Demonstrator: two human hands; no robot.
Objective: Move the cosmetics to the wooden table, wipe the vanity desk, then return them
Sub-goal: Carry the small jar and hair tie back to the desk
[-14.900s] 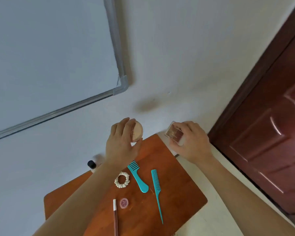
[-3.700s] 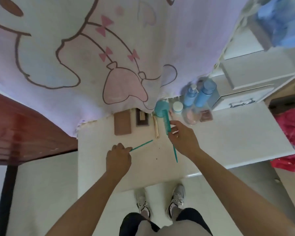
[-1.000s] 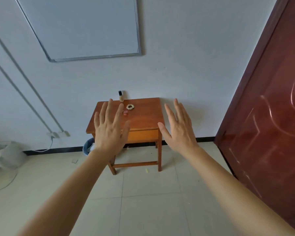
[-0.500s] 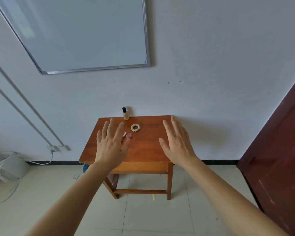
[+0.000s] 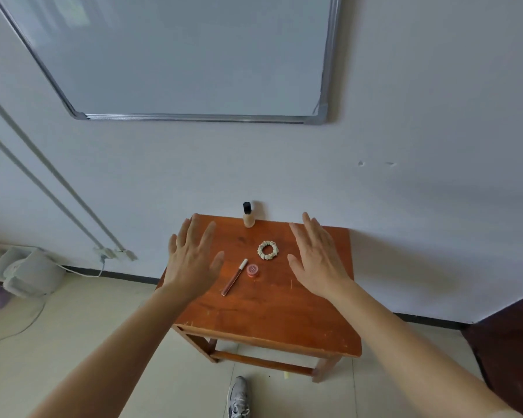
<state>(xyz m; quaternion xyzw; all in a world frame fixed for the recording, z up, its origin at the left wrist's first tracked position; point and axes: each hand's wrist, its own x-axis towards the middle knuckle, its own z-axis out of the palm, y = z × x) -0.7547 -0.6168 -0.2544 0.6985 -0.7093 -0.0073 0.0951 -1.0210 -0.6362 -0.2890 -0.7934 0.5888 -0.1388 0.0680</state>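
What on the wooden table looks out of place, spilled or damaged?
Nothing stands out. The bottle stands upright at the back edge; the hair tie, the small red jar and the pencil lie flat. The table shows only faint scratches.

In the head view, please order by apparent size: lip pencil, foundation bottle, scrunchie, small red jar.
1. lip pencil, longest though thin.
2. foundation bottle and scrunchie: too alike to rank; the bottle stands farther back.
3. small red jar, smallest.
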